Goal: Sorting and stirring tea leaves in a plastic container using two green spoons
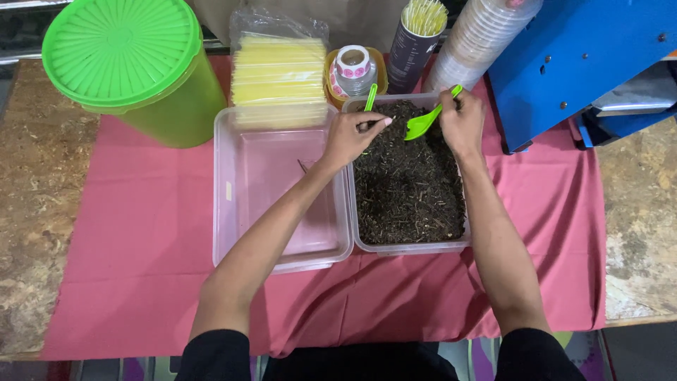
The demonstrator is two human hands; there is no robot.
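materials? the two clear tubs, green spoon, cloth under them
Tubs: likely clear plastic, glossy; the red cloth shows through the walls. Spoon in the right hand: probably moulded plastic, uniform bright green, slight shine. Cloth: woven fabric by the look, matte red, creased at the front edge.

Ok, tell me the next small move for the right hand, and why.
Probably dip the green spoon down into the soil. The right hand holds it by the handle just above the far end of the tub, bowl facing the soil and looking empty, while the left hand grips a second green handle at the tub's far left corner.
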